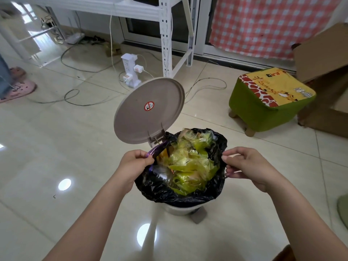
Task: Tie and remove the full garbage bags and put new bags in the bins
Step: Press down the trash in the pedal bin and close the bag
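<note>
A small beige pedal bin (pixel 176 210) stands on the tiled floor with its round lid (pixel 148 110) flipped up. A black garbage bag (pixel 165 193) lines it, full of crumpled yellow-green plastic trash (pixel 190 164). My left hand (pixel 132 163) grips the purple drawstring at the bag's left rim. My right hand (pixel 246 166) pinches the bag's right rim, with purple string showing under the fingers. The bag's edges are pulled up off the bin's rim on both sides.
A green giraffe-print stool (pixel 271 100) stands to the back right, next to a cardboard box (pixel 323 76). A white power tower (pixel 130 69) and loose cables (pixel 75 95) lie behind the bin near a white shelf frame (pixel 166 34). A person's pink slippers (pixel 17 85) show far left.
</note>
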{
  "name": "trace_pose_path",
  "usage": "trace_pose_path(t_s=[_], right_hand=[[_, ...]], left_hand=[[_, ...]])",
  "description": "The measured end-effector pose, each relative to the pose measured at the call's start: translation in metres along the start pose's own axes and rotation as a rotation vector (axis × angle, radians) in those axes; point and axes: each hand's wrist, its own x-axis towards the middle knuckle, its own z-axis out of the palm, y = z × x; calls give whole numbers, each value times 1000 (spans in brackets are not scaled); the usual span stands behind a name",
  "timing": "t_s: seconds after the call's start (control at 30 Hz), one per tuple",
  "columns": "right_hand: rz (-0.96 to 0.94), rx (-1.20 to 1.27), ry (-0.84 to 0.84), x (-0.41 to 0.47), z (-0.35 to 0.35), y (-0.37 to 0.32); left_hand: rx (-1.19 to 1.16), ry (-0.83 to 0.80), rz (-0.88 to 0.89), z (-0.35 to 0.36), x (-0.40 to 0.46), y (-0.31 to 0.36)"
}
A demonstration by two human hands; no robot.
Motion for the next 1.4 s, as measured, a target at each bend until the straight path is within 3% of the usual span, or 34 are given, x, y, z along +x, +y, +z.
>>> trace_pose_path(t_s=[0.13, 0.3, 0.4, 0.63, 0.8, 1.0, 1.17, 1.3, 1.4], right_hand=[[-17, 97, -78, -1, 0, -3], [11, 202, -208, 2, 1, -11], [-64, 334, -210, 3, 3, -22], [-435, 412, -83, -2, 8, -45], [-642, 662, -211, -12, 0, -67], [-612, 608, -354, -14, 12, -68], [-656, 406, -504, -18, 20, -66], [-664, 361, -442, -13, 20, -64], [-632, 285, -269, -4, 16, -60]], left_hand=[[-13, -1, 189, 8, -7, 8], [180, 27, 544, 27, -25, 24], [175, -38, 658, 39, -36, 33], [-116, -348, 694, 55, -51, 52], [-387, -483, 849, 48, -56, 73], [-84, -461, 677, 77, -53, 59], [81, -410, 753, 87, -50, 57], [104, -319, 750, 88, -45, 58], [55, -286, 662, 85, -40, 57]])
